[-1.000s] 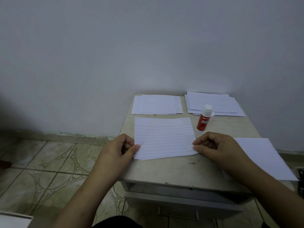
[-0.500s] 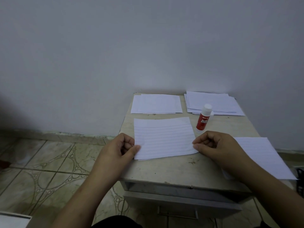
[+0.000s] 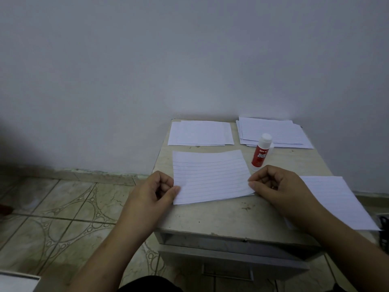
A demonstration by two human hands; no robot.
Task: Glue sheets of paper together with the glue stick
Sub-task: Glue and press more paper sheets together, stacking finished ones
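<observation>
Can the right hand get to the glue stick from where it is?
Probably yes. The glue stick stands upright just beyond the right hand, with only bare table between them. The hand would first have to let go of the lined sheet it pinches.

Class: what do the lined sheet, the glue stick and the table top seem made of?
Lined sheet: thin matte paper, edges lifting slightly. Glue stick: likely smooth plastic, with a red label and white cap. Table top: pale, stained, perhaps laminate or stone; unclear.
</observation>
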